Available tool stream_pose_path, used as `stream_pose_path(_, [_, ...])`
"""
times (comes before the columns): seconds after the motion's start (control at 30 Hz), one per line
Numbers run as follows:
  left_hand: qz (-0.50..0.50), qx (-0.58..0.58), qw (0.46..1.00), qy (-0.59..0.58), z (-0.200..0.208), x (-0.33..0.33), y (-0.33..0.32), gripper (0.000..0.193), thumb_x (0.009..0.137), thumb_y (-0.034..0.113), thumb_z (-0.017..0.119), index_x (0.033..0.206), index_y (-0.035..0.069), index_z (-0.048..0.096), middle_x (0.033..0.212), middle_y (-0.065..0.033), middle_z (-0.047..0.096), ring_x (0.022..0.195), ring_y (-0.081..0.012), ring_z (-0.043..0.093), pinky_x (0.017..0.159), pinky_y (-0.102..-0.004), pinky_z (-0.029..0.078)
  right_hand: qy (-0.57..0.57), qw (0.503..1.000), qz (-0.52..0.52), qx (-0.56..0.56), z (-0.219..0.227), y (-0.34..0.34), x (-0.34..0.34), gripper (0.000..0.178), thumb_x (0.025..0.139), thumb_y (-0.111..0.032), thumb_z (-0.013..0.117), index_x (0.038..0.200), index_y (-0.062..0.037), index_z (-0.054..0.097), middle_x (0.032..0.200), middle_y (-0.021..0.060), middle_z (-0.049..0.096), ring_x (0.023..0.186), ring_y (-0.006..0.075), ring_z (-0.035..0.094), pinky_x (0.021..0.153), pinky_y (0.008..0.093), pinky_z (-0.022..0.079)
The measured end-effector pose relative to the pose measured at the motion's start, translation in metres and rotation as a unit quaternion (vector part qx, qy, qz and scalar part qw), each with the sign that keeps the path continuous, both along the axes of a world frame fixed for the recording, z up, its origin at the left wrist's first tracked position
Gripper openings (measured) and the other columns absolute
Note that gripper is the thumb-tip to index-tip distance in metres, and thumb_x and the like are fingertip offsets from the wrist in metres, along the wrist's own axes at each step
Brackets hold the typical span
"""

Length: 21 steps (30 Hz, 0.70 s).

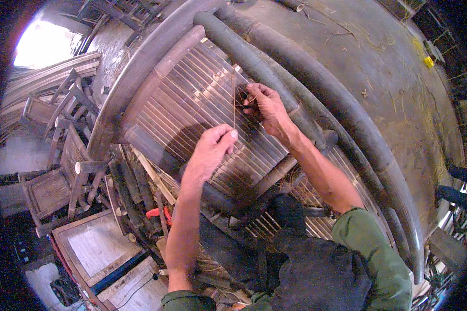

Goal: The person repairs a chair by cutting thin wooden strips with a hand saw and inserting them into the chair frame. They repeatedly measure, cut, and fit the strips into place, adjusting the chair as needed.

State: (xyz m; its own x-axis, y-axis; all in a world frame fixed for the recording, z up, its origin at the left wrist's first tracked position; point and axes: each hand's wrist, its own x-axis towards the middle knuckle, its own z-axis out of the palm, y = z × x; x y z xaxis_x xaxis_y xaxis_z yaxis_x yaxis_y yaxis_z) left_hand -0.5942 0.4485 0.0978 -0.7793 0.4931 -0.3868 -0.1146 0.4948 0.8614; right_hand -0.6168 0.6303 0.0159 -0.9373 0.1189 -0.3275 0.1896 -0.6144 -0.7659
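Before me is a bamboo frame of thick poles [254, 57] around a panel of narrow bamboo slats [176, 101]. Over the slats my left hand [211, 150] is closed, thumb and forefinger pinching a thin, light-coloured binding strip [234, 111] that runs up from the fingertips. Beside the thick pole, my right hand [267, 106] has its fingers curled together around what looks like the same strip. Dark shadow under those fingers hides the exact grip and the strip's far end.
Long curved bamboo poles [342, 83] bound the right side, with concrete floor [394, 57] strewn with thin fibres beyond. At left stand bamboo chairs [49, 194] and stacked strips [46, 98]. A red-handled tool [155, 213] lies among cut poles [129, 189]. Framed panels [96, 246] rest lower left.
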Motion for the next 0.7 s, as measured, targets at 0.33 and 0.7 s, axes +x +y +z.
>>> stream_pose_path(0.33, [-0.035, 0.014, 0.986, 0.165, -0.031, 0.035, 0.031, 0.016, 0.092, 0.015, 0.059, 0.088, -0.001, 0.057, 0.071, -0.0113, 0.051, 0.067, -0.0157, 0.049, 0.063, -0.0319, 0.044, 0.028, 0.971, 0.024, 0.236, -0.016, 0.000, -0.020, 0.026, 0.091, -0.031, 0.067, 0.088, -0.0052, 0.064, 0.075, -0.0015, 0.060, 0.064, 0.0069, 0.051, 0.057, 0.0243, 0.043])
stream_pose_path(0.7, [0.108, -0.185, 0.871, 0.442, 0.006, -0.088, 0.064, 0.030, 0.090, 0.029, 0.061, 0.087, 0.000, 0.065, 0.083, -0.0228, 0.066, 0.081, -0.0379, 0.067, 0.070, -0.0477, 0.050, 0.076, 0.991, 0.071, 0.086, -0.005, 0.000, -0.004, 0.029, 0.093, -0.031, 0.064, 0.092, -0.0019, 0.062, 0.081, 0.0043, 0.065, 0.069, 0.0113, 0.059, 0.063, 0.0262, 0.050])
